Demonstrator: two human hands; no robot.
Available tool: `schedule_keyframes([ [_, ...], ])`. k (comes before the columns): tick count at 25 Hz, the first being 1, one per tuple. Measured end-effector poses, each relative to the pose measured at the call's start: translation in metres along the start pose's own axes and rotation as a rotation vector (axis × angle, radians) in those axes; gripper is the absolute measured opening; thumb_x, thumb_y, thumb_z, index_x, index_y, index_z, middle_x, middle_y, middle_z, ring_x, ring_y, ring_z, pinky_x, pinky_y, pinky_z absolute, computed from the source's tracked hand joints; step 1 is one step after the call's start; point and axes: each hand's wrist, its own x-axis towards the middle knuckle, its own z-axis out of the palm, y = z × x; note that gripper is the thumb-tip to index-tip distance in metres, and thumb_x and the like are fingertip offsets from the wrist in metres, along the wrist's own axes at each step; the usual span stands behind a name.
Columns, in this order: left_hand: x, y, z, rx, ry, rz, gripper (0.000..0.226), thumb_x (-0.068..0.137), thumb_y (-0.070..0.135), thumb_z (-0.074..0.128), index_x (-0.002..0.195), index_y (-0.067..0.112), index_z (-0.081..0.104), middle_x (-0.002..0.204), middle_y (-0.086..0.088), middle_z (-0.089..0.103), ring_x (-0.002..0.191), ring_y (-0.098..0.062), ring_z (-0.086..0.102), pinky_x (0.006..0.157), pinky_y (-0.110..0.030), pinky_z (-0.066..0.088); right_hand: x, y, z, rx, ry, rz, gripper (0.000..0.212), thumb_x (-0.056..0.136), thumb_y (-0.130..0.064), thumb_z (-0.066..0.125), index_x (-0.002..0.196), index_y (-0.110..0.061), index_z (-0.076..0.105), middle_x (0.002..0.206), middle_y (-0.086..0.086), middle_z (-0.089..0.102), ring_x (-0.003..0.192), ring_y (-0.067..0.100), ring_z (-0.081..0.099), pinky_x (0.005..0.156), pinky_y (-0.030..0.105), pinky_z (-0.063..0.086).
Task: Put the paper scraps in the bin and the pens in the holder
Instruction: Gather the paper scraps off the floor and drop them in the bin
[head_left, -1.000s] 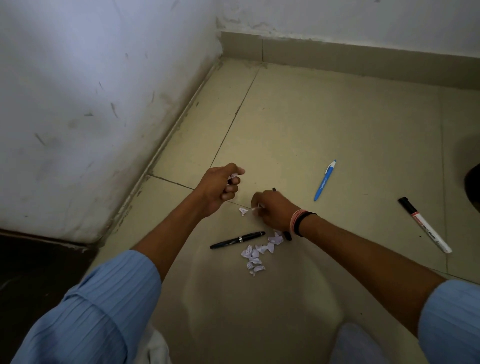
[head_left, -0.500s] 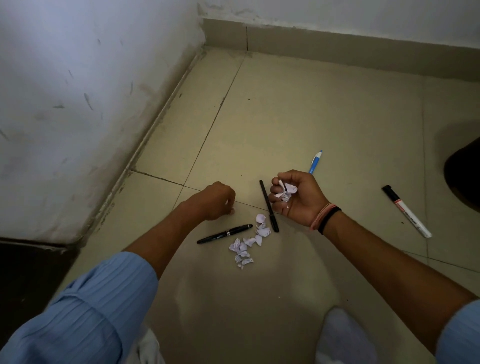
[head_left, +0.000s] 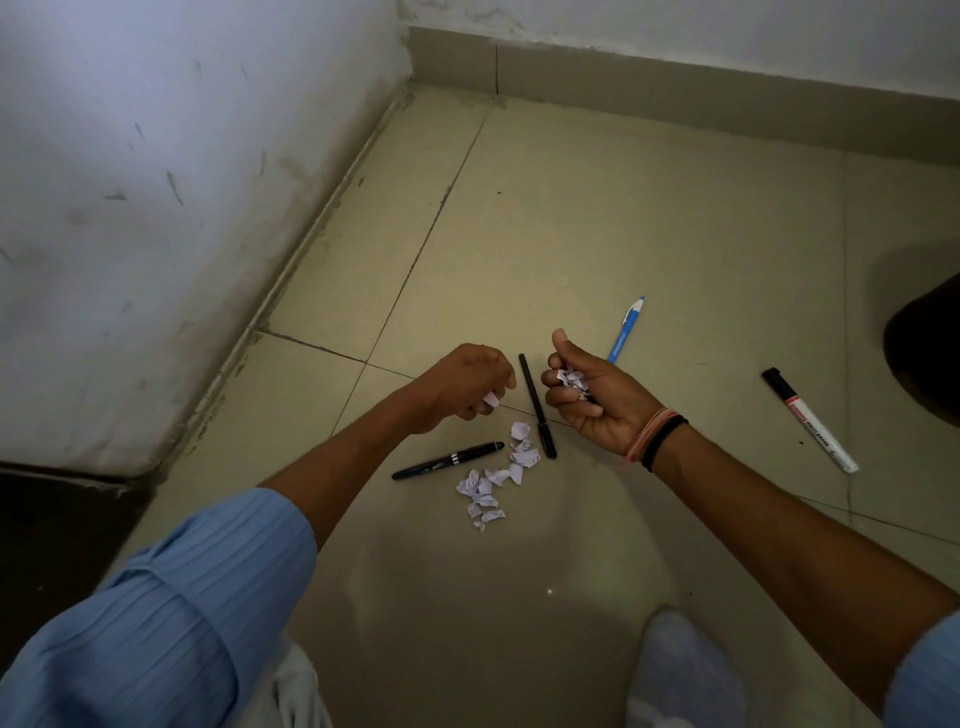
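Several crumpled white paper scraps (head_left: 496, 478) lie in a small pile on the tiled floor. My left hand (head_left: 467, 387) hovers just above and left of the pile, fingers pinched on one scrap. My right hand (head_left: 592, 400) is turned palm up, cupped around a few scraps. Between the hands lies a thin black pen (head_left: 536, 405). A thicker black pen (head_left: 448, 460) rests left of the pile. A blue pen (head_left: 627, 329) lies behind my right hand. A white marker with a black cap (head_left: 808, 418) lies farther right.
A white wall (head_left: 156, 208) and skirting run along the left and back. A dark object (head_left: 927, 343) sits at the right edge, cut off. Blue sleeves and my knee (head_left: 675, 670) fill the foreground.
My right hand turned palm up with scraps in it and lifted off the floor. My left hand moved toward the pile and now pinches a scrap. The view shifted slightly.
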Motion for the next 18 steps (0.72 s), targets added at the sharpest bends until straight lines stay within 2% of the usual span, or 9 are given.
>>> schedule_keyframes([
  [3,0.009,-0.007,0.01,0.17,0.068,0.013,0.027,0.093,0.025,0.057,0.077,0.007,0.067,0.073,-0.009,0.055,0.057,-0.016,0.048,0.05,-0.021,0.035,-0.006,0.0,-0.007,-0.004,0.026,0.003,0.034,0.09,-0.044,0.06,0.074,-0.015,0.054,0.063,-0.001,0.047,0.038,0.004,0.042,0.026,0.012,0.023],
  [6,0.018,-0.016,0.019,0.616,0.076,0.146,0.043,0.085,0.046,0.073,0.082,0.004,0.07,0.076,-0.008,0.062,0.067,-0.017,0.054,0.059,-0.026,0.041,-0.013,0.0,-0.013,-0.036,0.063,0.019,0.039,0.091,-0.049,0.059,0.07,-0.017,0.051,0.058,-0.004,0.042,0.037,0.004,0.038,0.029,0.012,0.018],
  [8,0.021,-0.019,0.026,0.849,0.02,0.161,0.045,0.082,0.047,0.077,0.09,0.002,0.07,0.085,-0.012,0.066,0.076,-0.021,0.058,0.064,-0.03,0.045,-0.018,0.002,-0.017,-0.07,0.097,0.024,0.043,0.089,-0.052,0.061,0.066,-0.018,0.05,0.057,-0.005,0.037,0.038,0.004,0.035,0.029,0.012,0.018],
  [9,0.023,-0.021,0.028,0.879,-0.003,0.16,0.044,0.082,0.044,0.078,0.092,0.002,0.071,0.089,-0.014,0.067,0.08,-0.023,0.06,0.066,-0.031,0.047,-0.02,0.002,-0.019,-0.098,0.11,0.024,0.044,0.088,-0.053,0.062,0.065,-0.019,0.049,0.057,-0.005,0.036,0.039,0.004,0.035,0.029,0.013,0.019],
  [13,0.025,-0.015,0.023,0.692,0.012,0.199,0.023,0.084,0.026,0.077,0.086,0.003,0.074,0.089,-0.012,0.073,0.079,-0.023,0.065,0.065,-0.028,0.048,-0.027,0.007,-0.021,-0.377,0.181,0.01,0.046,0.086,-0.058,0.064,0.07,-0.018,0.047,0.059,-0.003,0.036,0.044,0.009,0.032,0.033,0.016,0.02],
  [15,0.025,-0.006,0.015,0.498,0.082,0.167,0.023,0.085,0.025,0.072,0.077,0.003,0.07,0.081,-0.01,0.071,0.068,-0.019,0.061,0.061,-0.028,0.047,-0.028,0.012,-0.02,-0.631,0.204,-0.024,0.045,0.09,-0.057,0.061,0.076,-0.015,0.05,0.062,-0.001,0.036,0.047,0.011,0.032,0.038,0.019,0.023],
  [18,0.021,0.007,0.002,0.032,0.102,0.054,0.022,0.087,0.021,0.062,0.071,0.01,0.051,0.067,-0.004,0.047,0.053,-0.014,0.041,0.048,-0.021,0.031,-0.024,0.023,-0.016,-1.107,0.195,-0.138,0.038,0.092,-0.05,0.061,0.088,-0.013,0.057,0.067,-0.003,0.049,0.052,0.011,0.041,0.049,0.024,0.034],
])
